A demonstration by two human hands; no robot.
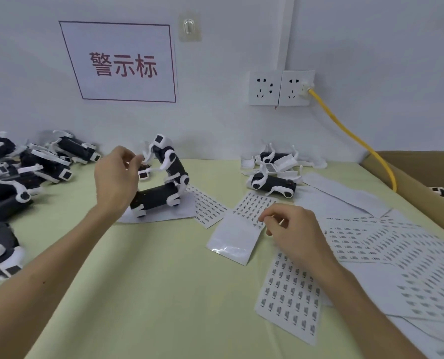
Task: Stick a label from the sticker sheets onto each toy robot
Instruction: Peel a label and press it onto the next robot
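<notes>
Both hands busy.
My left hand point(114, 177) pinches a toy robot point(173, 165); right hand point(293, 231) curls onto a sticker sheet point(252, 207), grip unclear.

My L hand point(117, 177) curls beside a toy robot point(175, 168) on the table point(164, 275), grip unclear; R hand point(290, 229) pinches edge of a sticker sheet point(250, 209).

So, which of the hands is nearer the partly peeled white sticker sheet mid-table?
Right. The right hand touches the partly peeled white sticker sheet at its right edge; the left hand is well to its left, gripping the upright black-and-white toy robot.
</notes>
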